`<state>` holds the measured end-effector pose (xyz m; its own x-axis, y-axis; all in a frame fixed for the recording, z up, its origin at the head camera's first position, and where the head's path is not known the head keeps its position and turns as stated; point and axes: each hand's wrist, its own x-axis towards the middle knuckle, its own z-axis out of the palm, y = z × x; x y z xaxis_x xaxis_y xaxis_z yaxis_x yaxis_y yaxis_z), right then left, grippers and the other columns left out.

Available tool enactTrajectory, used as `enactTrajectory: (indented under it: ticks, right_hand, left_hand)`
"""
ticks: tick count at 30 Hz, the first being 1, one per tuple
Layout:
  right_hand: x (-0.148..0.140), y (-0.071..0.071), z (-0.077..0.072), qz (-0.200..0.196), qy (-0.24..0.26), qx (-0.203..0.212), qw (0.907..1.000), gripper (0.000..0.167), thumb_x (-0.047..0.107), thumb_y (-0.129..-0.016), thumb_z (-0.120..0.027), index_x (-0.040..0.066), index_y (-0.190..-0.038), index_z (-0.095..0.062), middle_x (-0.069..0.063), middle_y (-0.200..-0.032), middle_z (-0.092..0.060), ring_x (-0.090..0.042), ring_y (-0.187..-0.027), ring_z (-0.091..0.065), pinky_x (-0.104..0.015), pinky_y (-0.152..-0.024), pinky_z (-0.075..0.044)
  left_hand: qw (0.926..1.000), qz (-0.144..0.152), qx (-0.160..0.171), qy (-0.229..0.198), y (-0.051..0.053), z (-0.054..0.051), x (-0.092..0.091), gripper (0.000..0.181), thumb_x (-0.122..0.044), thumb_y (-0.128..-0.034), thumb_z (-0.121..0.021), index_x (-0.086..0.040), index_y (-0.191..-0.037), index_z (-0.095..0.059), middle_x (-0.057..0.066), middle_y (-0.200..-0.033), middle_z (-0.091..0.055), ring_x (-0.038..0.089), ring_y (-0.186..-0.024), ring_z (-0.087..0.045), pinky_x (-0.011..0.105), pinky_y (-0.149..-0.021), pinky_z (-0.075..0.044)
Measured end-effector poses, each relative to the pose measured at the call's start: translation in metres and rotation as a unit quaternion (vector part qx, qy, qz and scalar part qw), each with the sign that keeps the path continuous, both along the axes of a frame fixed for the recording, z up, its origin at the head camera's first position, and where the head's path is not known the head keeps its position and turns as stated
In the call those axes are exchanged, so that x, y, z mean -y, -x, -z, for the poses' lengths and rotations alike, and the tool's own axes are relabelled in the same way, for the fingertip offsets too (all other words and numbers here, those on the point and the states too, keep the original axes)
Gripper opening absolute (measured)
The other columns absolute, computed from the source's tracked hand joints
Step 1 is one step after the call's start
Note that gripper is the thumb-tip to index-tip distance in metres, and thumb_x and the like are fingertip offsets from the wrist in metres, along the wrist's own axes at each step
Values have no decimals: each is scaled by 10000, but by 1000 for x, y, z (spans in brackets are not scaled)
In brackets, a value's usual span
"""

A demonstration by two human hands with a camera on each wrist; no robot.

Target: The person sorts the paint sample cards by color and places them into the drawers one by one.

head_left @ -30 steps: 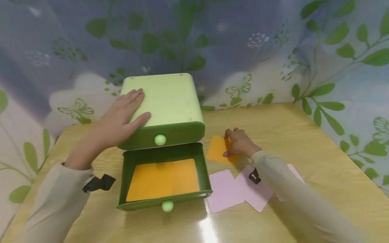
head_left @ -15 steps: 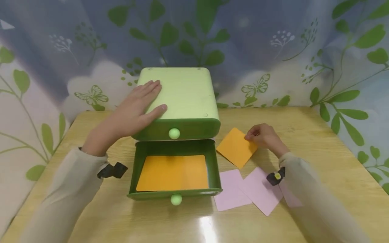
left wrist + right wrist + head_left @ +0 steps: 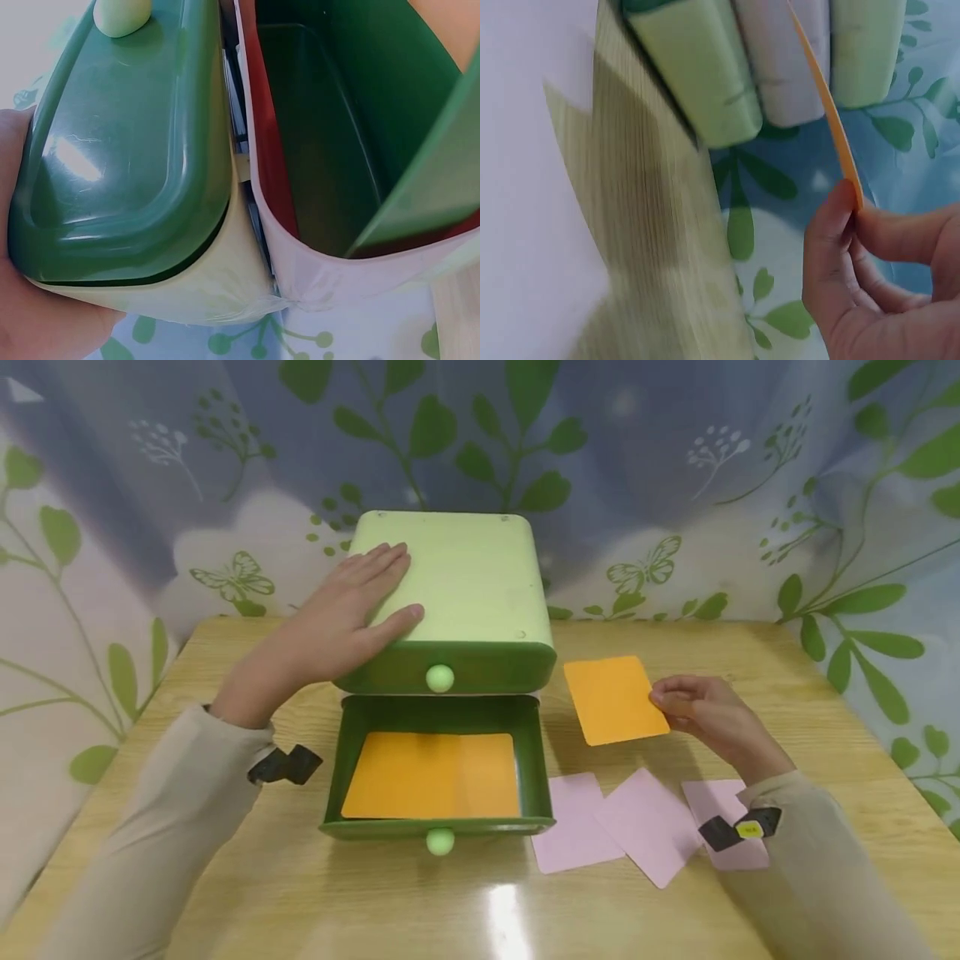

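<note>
My left hand [image 3: 337, 610] lies flat on the pale green top of a small drawer cabinet [image 3: 468, 581], fingers pointing up and to the right. Below the closed upper drawer, a dark green drawer [image 3: 442, 828] is pulled out, with orange cards [image 3: 412, 777] lying flat inside. To the cabinet's right, my right hand [image 3: 708, 714] pinches a square orange card [image 3: 615, 700] by its right edge, raised off the table. In the right wrist view, thumb and fingers nip that orange card [image 3: 832, 120] seen edge-on. The left wrist view shows the left hand [image 3: 37, 315] against the cabinet's side.
Pink cards lie right of the drawer: one pink card [image 3: 573, 827] overlaps a second pink card [image 3: 652, 827], and a third pink card [image 3: 708, 797] is partly under the right wrist strap. The wooden table [image 3: 375, 910] meets a leaf-patterned curtain [image 3: 637, 493] behind.
The right hand has picked up the orange card from the table and moved it right, turning it. The left hand has stayed on the cabinet top. The head view has shifted slightly.
</note>
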<state>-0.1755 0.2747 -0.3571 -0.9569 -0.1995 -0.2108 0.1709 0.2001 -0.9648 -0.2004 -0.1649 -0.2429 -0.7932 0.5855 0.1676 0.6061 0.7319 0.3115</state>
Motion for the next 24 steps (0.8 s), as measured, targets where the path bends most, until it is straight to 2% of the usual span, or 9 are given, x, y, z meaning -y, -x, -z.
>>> enactTrajectory:
  ticks: [1, 5, 10, 14, 17, 24]
  right_hand:
    - [0, -3, 1, 3, 298, 64, 9995, 75, 105, -973, -579, 62, -985, -639, 24, -876, -635, -99, -773, -600, -219, -708, -527]
    - [4, -13, 3, -131, 1247, 367, 9914, 178, 20, -971, -547, 88, -925, -704, -16, -888, -653, -124, -769, -636, -228, -708, -546]
    - [9, -27, -1, -63, 1704, 813, 9820, 205, 20, -978, -529, 90, -933, -717, -11, -976, -649, -125, -862, -650, -234, -761, -545]
    - [13, -39, -4, -31, 2055, 872, 9747, 238, 18, -991, -499, 84, -936, -722, -3, -995, -643, -132, -890, -640, -246, -783, -542]
    - [16, -48, -3, -279, 2248, 834, 9704, 254, 13, -1001, -472, 77, -954, -713, -2, -972, -654, -132, -871, -635, -261, -776, -542]
    - [29, -63, 2, -1208, 2260, 771, 9635, 301, 1, -1017, -415, 103, -1016, -699, 27, -930, -650, -111, -818, -627, -290, -777, -540]
  left_hand:
    - [10000, 3, 1, 1, 0, 0, 0, 707, -450, -1025, -329, 11, -1529, -144, 151, -1601, -94, 297, -1477, -35, 426, -1188, 0]
    - [10000, -41, 10, 39, 0, 1, 0, 702, -435, -1027, -334, 21, -1526, -143, 162, -1598, -94, 303, -1476, -34, 427, -1188, 0]
    - [10000, -12, -41, 18, 2, 1, -2, 705, -444, -1026, -332, 16, -1527, -145, 151, -1601, -92, 289, -1478, -33, 412, -1189, 3]
    - [10000, 40, -10, 3, 4, 1, -6, 709, -451, -1025, -323, 15, -1528, -142, 149, -1602, -85, 279, -1479, -21, 405, -1189, 10]
    - [10000, 29, 10, -7, 5, 1, -7, 707, -448, -1025, -324, 13, -1528, -139, 147, -1603, -83, 273, -1479, -15, 401, -1189, 13]
    - [10000, -37, 24, 14, 4, 0, -1, 703, -436, -1025, -342, 15, -1527, -145, 150, -1602, -88, 275, -1479, -17, 401, -1189, 15]
